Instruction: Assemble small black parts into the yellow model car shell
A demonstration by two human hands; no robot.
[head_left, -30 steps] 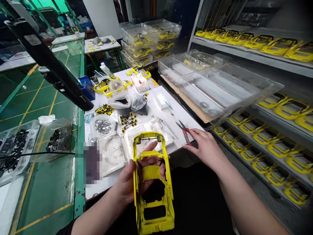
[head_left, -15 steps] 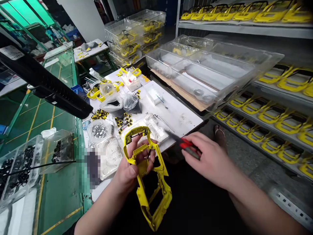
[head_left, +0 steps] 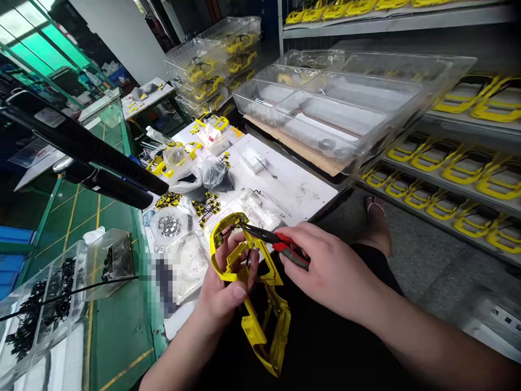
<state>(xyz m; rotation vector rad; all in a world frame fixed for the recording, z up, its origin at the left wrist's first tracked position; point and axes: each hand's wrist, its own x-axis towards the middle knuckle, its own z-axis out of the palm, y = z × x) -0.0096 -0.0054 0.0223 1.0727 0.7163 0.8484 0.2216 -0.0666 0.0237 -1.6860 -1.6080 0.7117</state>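
Note:
A yellow plastic toy car body (head_left: 266, 347) with open window and hood spaces is gripped in my left hand (head_left: 228, 288), tilted over my lap. My right hand (head_left: 321, 266) is closed around red-and-black handled pliers (head_left: 280, 243). The long dark jaws of the pliers reach to the inner edge of the car body's upper end, by a dark fitting there. Whether the jaws pinch a small part cannot be made out. Behind the car body, a white mould-like block (head_left: 256, 209) lies on the white table (head_left: 309, 190).
Bags of small parts (head_left: 217, 175), a bag of metal bits (head_left: 170, 225) and yellow-black pieces (head_left: 207, 207) lie on the table. Clear divided trays (head_left: 325, 125) stand behind. Shelves of yellow car bodies (head_left: 464, 168) are at right. A black arm-like object (head_left: 101, 163) juts in from the left.
My right hand has brought the pliers left, so their jaws now meet the upper end of the car body. My left hand still holds the body. The camera view has shifted slightly.

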